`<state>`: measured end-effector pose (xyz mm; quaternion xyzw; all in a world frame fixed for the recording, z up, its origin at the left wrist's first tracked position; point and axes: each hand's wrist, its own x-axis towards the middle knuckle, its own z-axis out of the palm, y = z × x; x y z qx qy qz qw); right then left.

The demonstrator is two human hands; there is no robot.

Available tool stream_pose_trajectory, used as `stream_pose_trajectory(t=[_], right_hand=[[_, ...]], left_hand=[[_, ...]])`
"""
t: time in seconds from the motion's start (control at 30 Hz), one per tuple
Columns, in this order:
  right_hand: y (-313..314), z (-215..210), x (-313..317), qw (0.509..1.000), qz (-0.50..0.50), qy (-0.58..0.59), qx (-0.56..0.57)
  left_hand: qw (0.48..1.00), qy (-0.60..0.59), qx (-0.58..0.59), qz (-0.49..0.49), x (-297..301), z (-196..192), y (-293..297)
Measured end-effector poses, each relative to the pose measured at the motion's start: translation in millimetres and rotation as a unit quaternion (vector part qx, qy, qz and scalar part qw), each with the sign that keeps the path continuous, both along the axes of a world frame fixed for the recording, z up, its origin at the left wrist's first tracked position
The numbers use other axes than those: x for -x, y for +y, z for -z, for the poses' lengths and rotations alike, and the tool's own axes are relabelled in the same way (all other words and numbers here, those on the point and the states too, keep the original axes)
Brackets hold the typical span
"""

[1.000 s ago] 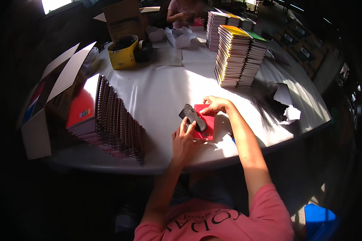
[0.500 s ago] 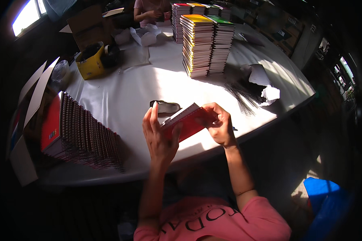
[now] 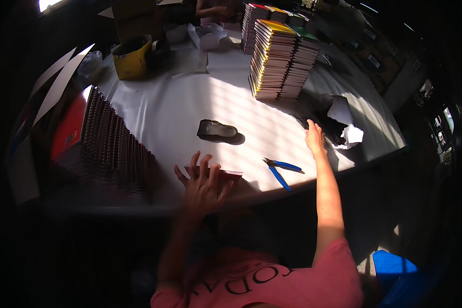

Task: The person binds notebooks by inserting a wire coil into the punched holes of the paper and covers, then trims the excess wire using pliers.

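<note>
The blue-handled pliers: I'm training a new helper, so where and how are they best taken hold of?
Probably by both blue handles together, the right hand coming from the near right. The pliers lie uncovered with their handles splayed toward that side, while the dark tips point away and left.

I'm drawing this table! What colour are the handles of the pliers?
The pliers' handles are blue, seen best in the head view.

Your left hand spreads its fingers over a dark red notebook on the bench; your right hand is at black coils. Blue-handled cutters lie open between them.
</note>
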<state>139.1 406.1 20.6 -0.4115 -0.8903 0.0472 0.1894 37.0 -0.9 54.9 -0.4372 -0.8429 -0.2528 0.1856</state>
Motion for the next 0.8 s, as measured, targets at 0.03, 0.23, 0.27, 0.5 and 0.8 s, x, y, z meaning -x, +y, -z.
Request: stream_pose_trajectory(t=[0.03, 0.23, 0.27, 0.5, 0.8], right_hand=[[-11, -14, 4, 0.999, -0.005, -0.035, 0.011], [-45, -68, -1, 0.996, -0.054, -0.012, -0.076], [-44, -67, -3, 0.99, -0.097, 0.022, -0.096], [-140, -88, -2, 0.925, -0.311, 0.104, 0.191], [-229, -68, 10, 0.863, -0.395, 0.203, 0.241]], left_hand=[[1.0, -0.001, -0.018, -0.021, -3, 8, 7], [0.983, 0.021, -0.154, -0.099, -3, 23, 42], [0.981, 0.014, -0.162, -0.105, -2, 23, 43], [0.985, 0.02, -0.153, -0.08, 9, 17, 23], [0.984, 0.061, -0.144, -0.089, 7, 19, 19]])
